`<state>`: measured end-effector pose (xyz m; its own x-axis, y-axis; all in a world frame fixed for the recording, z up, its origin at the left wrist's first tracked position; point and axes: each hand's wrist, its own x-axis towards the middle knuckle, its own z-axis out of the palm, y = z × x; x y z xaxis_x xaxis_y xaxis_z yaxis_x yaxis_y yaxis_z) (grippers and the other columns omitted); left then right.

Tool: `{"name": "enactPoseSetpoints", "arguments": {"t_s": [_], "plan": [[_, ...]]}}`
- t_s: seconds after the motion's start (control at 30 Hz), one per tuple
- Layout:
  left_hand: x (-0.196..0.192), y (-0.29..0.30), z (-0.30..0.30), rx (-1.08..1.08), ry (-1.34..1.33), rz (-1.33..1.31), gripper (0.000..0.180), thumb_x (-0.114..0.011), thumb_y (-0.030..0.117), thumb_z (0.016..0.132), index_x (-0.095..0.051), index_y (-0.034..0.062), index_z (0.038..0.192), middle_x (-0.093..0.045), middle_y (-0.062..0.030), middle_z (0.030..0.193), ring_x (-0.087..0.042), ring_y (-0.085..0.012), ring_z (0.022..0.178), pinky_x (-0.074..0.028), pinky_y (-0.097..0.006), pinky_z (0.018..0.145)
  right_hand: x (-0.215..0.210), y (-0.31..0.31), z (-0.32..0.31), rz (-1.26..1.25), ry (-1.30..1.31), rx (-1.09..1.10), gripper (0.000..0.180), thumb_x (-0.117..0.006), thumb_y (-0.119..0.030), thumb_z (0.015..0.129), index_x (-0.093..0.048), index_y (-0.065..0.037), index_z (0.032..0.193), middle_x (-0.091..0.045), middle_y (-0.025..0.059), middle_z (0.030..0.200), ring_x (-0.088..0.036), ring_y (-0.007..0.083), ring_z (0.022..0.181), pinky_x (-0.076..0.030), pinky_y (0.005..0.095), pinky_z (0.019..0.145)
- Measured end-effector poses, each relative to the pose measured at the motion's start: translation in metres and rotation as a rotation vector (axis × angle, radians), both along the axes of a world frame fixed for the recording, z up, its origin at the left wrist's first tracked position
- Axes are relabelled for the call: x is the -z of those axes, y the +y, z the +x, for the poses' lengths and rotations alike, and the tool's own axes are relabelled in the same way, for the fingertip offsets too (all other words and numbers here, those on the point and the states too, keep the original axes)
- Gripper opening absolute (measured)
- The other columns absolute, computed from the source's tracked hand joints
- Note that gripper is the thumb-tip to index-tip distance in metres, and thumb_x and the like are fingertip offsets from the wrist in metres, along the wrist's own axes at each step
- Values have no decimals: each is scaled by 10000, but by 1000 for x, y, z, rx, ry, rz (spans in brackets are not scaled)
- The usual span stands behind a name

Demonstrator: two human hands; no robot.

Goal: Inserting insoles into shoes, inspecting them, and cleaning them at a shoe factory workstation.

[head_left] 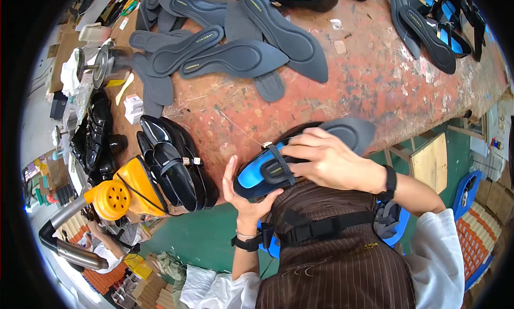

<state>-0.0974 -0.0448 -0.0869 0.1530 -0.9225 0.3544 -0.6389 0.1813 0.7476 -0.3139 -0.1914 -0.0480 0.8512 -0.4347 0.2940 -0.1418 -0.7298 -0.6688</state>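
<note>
Held over the near edge of the red, scuffed counter (375, 89): a black shoe (251, 172), heel end to the left. Inside it, a bright blue lining and the rounded end of a dark grey insole (273, 173), beneath a dark strap (282, 163) with a pale, shiny buckle (266, 145). Left grip (243, 199) cupped around the heel end, thumb along the near side, grasping the shoe. Right grip (324, 162) bent over the middle, fingertips partly hidden; cannot tell whether clenched on anything. Just past it, a pointed grey end (353, 132), blurred; cannot tell whether joined to the insole inside.

Leftward on the counter, glossy black shoes (179, 164) with ornamented straps, near a yellow fixture (136, 188). Farther back, loose grey insoles (230, 57) in an overlapping spread; at far right, blue-lined shoes (452, 41). Below, beside the brown apron (342, 255), a blue seat or tub (401, 229), cannot tell which, bearing dark grey pieces (385, 218).
</note>
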Motion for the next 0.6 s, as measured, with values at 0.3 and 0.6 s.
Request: {"name": "enactPoseSetpoints", "arguments": {"t_s": [0.3, 0.6], "plan": [[12, 6, 1, -16, 46, -40, 1428, -915, 461, 651, 158, 170, 1548, -354, -297, 1463, -465, -439, 1302, -400, -545, 1096, 21, 20, 51, 136, -9, -99, 242, -690, -102, 703, -735, -8, 921, -666, 88, 1124, -598, 280, 1108, -473, 411, 1006], [14, 5, 7, 38, 68, -30, 1426, -911, 464, 660, 168, 210, 1558, -343, -304, 1468, -450, -452, 1311, -391, -551, 1100, 22, 24, 54, 42, 63, -112, 297, -649, -122, 737, -720, 2, 997, -637, 126, 1164, -586, 284, 1137, -452, 412, 1064]]}}
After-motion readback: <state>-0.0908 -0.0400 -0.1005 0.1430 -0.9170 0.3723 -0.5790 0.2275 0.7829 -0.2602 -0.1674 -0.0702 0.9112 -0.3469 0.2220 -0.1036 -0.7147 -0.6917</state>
